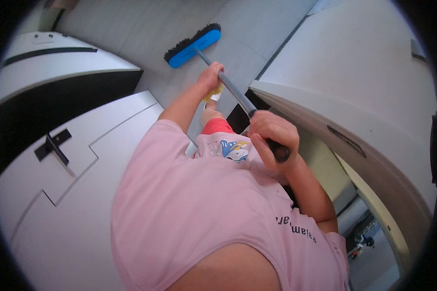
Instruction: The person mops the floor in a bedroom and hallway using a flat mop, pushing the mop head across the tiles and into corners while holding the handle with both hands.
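Observation:
A push broom with a blue head (pixel 195 49) and black bristles (pixel 193 40) rests on the floor ahead of me, its bristles facing away. From the head, a grey metal handle (pixel 236 91) slants back toward my body. My left hand (pixel 211 77) is wrapped around the lower part of this handle, arm stretched forward. Nearer to me, my right hand (pixel 275 134) grips the black end (pixel 278 150) of the handle, whose tip sticks out below the fist. Under my left arm, a foot in a white and yellow slipper (pixel 214 95) is partly hidden.
Grey tiled floor (pixel 138 31) lies around the broom head. On the left is a white door (pixel 94 174) with a black lever handle (pixel 56 149), and a white cabinet (pixel 69 62) beyond it. To the right runs a door frame (pixel 313 109) with a metal strike plate (pixel 346 140).

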`<state>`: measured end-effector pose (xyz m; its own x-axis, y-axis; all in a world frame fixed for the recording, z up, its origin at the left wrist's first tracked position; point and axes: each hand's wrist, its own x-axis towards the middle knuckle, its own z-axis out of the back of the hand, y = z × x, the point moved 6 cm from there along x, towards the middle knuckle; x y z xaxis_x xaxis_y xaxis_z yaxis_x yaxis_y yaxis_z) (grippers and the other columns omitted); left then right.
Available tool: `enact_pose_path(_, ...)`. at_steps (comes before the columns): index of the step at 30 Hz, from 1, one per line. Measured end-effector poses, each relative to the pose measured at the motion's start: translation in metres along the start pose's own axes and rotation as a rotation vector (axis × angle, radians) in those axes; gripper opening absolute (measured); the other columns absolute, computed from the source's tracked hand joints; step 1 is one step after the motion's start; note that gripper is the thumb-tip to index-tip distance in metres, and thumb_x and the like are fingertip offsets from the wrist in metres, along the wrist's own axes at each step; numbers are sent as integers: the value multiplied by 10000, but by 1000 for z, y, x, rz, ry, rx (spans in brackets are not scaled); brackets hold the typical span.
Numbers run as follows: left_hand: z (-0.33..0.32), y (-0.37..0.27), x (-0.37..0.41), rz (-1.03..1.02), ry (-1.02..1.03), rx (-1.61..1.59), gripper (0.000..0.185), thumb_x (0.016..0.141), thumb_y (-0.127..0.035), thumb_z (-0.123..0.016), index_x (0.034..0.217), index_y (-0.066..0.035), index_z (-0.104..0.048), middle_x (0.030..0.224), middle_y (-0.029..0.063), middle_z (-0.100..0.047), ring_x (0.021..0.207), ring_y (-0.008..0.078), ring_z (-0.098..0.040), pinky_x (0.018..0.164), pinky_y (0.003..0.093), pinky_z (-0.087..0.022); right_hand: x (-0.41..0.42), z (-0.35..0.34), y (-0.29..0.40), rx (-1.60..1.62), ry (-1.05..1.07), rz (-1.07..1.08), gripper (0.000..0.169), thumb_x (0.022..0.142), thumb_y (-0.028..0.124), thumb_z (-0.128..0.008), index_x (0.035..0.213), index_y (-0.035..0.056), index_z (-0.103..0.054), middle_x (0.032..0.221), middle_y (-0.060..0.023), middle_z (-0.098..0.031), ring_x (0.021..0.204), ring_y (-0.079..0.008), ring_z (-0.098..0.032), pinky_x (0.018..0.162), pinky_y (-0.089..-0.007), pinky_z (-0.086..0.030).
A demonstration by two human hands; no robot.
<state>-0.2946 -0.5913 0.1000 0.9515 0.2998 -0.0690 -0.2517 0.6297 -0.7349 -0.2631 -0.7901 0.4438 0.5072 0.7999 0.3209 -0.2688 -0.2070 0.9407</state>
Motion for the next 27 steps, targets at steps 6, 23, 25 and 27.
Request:
enact_pose_path(6, -64, -78, -93, 44, -60, -125, 206, 861, -165, -723, 926, -58, -559, 890, 167, -571, 839, 362, -589, 741, 421, -481, -89, 33, 49, 24, 111, -30, 117, 681, -90, -633, 703, -1, -559, 689, -117, -579, 621, -292, -599, 633, -376, -495)
enact_pose_path(23, -63, -214, -102, -31, -22, -164, 197, 854, -179, -716, 911, -44, -585, 929, 198, -589, 886, 414, -604, 744, 465, -487, -141, 94, 149, -25, -164, -14, 76, 849, 45, -583, 786, 19, -548, 709, -109, -602, 643, -243, -596, 741, -452, -517)
enact_pose_path(25, -60, -217, -81, -45, -7, -215, 207, 852, -181, -717, 932, -48, -579, 944, 198, -591, 897, 417, -605, 755, 465, -488, -138, 90, 149, -86, -176, -48, 110, 874, 90, -593, 803, 23, -542, 757, -115, -610, 693, -244, -608, 808, -471, -513)
enact_pose_path(27, -65, -210, -61, -21, -42, -190, 232, 845, -186, -726, 969, -68, -569, 976, 182, -597, 915, 410, -604, 767, 458, -484, -135, 82, 138, -148, -233, -76, 129, 879, 107, -606, 801, 27, -541, 789, -116, -617, 732, -248, -622, 851, -481, -510)
